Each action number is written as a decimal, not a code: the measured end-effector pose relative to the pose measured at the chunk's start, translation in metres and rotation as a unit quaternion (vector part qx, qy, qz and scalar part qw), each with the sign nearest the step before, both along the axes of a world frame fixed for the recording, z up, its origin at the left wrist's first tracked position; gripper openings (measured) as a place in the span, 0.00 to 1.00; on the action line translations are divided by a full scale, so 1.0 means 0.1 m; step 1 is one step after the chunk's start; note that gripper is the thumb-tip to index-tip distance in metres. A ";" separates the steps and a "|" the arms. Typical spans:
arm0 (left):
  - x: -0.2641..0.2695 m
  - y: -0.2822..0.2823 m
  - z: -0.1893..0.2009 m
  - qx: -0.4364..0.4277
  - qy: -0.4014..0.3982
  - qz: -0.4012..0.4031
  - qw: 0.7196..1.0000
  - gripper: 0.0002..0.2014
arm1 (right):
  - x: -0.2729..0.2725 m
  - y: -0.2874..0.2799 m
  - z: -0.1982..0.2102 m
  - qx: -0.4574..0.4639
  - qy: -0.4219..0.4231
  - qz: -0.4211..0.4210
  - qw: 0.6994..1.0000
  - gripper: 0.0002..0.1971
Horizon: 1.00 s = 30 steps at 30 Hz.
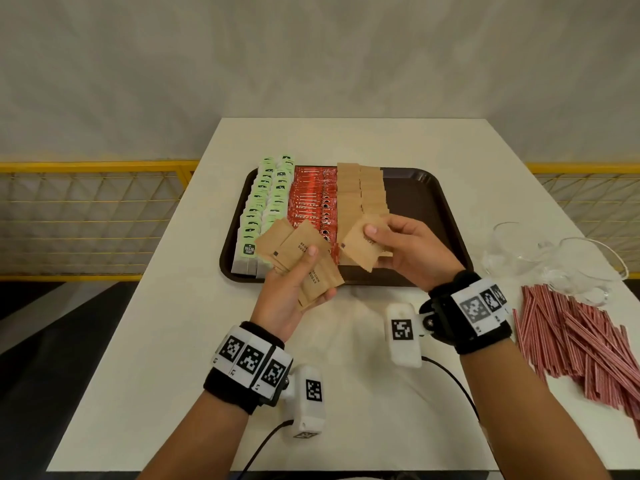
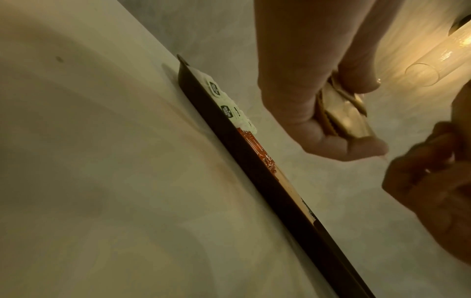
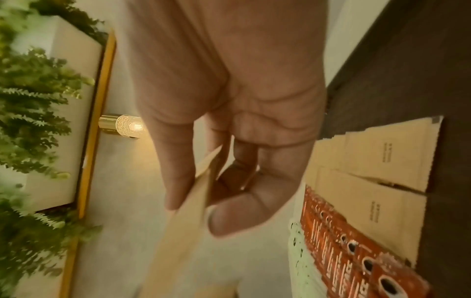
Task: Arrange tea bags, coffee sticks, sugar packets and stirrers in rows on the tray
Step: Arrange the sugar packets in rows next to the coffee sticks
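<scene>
The left hand grips a fanned stack of sugar packets just over the tray's near edge, thumb on top. The right hand pinches one packet between thumb and fingers, above the near end of the sugar rows. To do this well, I would lay it flat, overlapping the last packet evenly, edges square to the coffee sticks beside the tea bags. Stirrers wait on the surface right of the tray.

It looks like a café or canteen: a white tabletop with a brown serving tray, yellow mesh railing behind, green plants and a wall lamp.
</scene>
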<state>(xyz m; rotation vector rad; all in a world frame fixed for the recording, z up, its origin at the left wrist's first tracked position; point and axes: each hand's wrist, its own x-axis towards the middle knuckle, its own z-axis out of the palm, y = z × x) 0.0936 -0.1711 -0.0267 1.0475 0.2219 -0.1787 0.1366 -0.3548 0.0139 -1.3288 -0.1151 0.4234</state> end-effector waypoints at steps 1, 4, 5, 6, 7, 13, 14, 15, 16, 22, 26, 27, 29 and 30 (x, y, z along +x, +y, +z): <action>0.00 -0.02 0.00 0.007 -0.003 -0.007 1.000 0.18 | 0.00 0.03 0.00 -0.005 0.002 0.019 1.000 0.09; -0.02 -0.07 0.00 0.033 -0.016 -0.031 0.999 0.09 | -0.02 0.18 -0.02 -0.059 -0.012 0.048 0.997 0.03; -0.03 -0.07 0.00 0.042 -0.023 -0.035 0.998 0.09 | -0.02 0.21 -0.03 -0.064 -0.016 0.041 0.997 0.04; -0.03 -0.07 0.01 0.051 -0.029 -0.038 0.998 0.10 | -0.02 0.24 -0.04 -0.060 -0.014 0.035 0.998 0.05; -0.04 -0.05 0.02 0.059 -0.034 -0.041 0.997 0.10 | -0.02 0.25 -0.05 -0.052 -0.007 0.032 0.998 0.06; -0.08 0.00 0.04 0.055 -0.026 -0.073 0.995 0.11 | 0.01 0.26 -0.09 -0.049 0.011 0.040 0.998 0.07; -0.08 0.00 0.04 0.046 -0.016 -0.075 0.996 0.11 | 0.02 0.25 -0.08 -0.067 0.002 0.041 0.997 0.07; -0.08 0.02 0.04 0.037 -0.008 -0.077 0.996 0.11 | 0.03 0.23 -0.06 -0.092 -0.011 0.041 0.995 0.07; -0.08 0.03 0.04 0.029 -0.002 -0.079 0.996 0.12 | 0.04 0.20 -0.04 -0.122 -0.027 0.040 0.991 0.07; -0.06 0.02 0.05 0.032 -0.011 -0.066 0.997 0.11 | 0.09 0.16 0.05 -0.189 -0.096 0.014 0.977 0.08; -0.04 -0.04 0.03 0.009 -0.012 -0.047 0.999 0.13 | 0.05 0.19 -0.04 -0.127 -0.037 -0.030 0.991 0.10; -0.04 -0.05 0.02 0.009 -0.012 -0.047 0.999 0.13 | 0.03 0.19 -0.06 -0.123 -0.025 -0.023 0.992 0.10; -0.05 -0.07 0.01 0.016 -0.014 -0.050 0.999 0.12 | 0.05 0.18 -0.06 -0.122 -0.018 -0.016 0.992 0.11; -0.05 -0.07 0.01 0.019 -0.014 -0.049 0.999 0.11 | 0.08 0.15 -0.04 -0.124 -0.019 -0.027 0.992 0.12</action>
